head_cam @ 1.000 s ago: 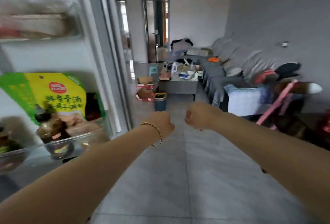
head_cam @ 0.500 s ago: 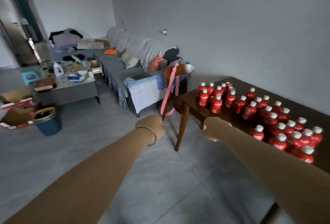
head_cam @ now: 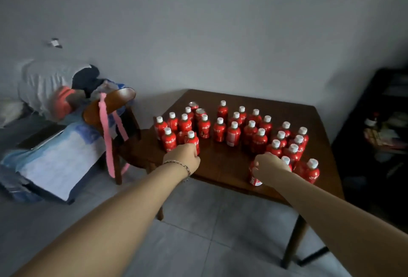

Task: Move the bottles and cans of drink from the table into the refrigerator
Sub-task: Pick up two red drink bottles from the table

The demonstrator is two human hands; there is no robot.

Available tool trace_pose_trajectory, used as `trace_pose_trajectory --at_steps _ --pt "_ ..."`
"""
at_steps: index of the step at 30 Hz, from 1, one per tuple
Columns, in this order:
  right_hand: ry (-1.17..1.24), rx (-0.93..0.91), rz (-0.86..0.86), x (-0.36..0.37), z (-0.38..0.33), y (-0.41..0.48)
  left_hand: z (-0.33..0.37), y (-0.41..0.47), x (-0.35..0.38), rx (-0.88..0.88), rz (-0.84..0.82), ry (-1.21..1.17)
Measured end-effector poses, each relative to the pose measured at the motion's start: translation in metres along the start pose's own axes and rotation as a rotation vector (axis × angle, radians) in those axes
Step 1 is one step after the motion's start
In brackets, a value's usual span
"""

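Red plastic drink bottles with white caps (head_cam: 234,135) stand upright in a loose crowd on the dark brown wooden table (head_cam: 220,161). They fill its middle and spread toward both its side edges. Two red cans with silver tops (head_cam: 199,111) stand among them near the table's far left.

At the table's near left edge, the person's left hand (head_cam: 183,157) has its fingers curled round the lower body of the front bottle (head_cam: 191,137). That bottle's white cap shows above the knuckles, and it stands upright on the table. A thin chain bracelet (head_cam: 179,166) circles that wrist.

Toward the right of the table's near edge, the right hand (head_cam: 270,166) clasps a red drink container with a white band at its foot (head_cam: 254,178). Thumb and fingers are wrapped over its upper part, so I cannot tell whether it is a bottle or a can. I cannot tell either whether it rests on the table or is just clear of it.

Against the table's left side stands a brown wooden chair (head_cam: 110,108) with a pink strap (head_cam: 106,130) draped over its back. Further left of the table is a sofa under grey and blue covers (head_cam: 55,161). Right of the table is a dark shelf unit (head_cam: 388,100) whose contents are blurred. A plain grey wall (head_cam: 220,33) stands behind the table, and a grey tiled floor (head_cam: 198,243) lies under it.
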State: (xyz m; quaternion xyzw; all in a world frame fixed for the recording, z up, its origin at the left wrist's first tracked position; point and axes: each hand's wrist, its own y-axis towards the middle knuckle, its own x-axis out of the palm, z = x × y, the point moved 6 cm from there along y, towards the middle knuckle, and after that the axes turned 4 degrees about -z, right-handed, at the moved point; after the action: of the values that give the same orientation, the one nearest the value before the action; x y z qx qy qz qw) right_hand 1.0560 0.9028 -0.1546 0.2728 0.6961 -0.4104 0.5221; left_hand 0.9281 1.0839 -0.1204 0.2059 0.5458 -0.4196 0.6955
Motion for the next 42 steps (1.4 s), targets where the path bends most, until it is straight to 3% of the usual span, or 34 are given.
trace_pose_trajectory --at_steps 6,10,19,25,30,35,38,42 --pt "0.13 0.299 -0.005 0.035 0.065 0.076 0.039 0.097 0.063 0.094 -0.098 -0.031" --pt "0.195 0.376 -0.041 0.07 0.093 0.13 0.069 0.16 0.096 0.121 -0.124 -0.031" --pt "0.185 0.256 -0.089 0.118 0.11 0.204 0.122 0.261 0.163 0.135 -0.297 0.004" --pt "0.097 0.171 0.197 0.101 0.112 0.237 0.128 0.301 0.178 0.185 -0.371 0.032" --pt "0.065 0.077 0.261 0.098 0.106 0.254 0.117 0.329 0.174 0.199 -0.391 0.061" --pt "0.119 -0.166 0.361 0.095 0.095 0.266 0.114 0.35 0.171 0.243 -0.385 0.062" --pt "0.089 -0.28 0.337 0.1 0.09 0.274 0.114 0.358 0.17 0.268 -0.373 0.063" --pt "0.087 -0.293 0.322 0.096 0.094 0.283 0.115 0.374 0.154 0.343 -0.149 0.048"
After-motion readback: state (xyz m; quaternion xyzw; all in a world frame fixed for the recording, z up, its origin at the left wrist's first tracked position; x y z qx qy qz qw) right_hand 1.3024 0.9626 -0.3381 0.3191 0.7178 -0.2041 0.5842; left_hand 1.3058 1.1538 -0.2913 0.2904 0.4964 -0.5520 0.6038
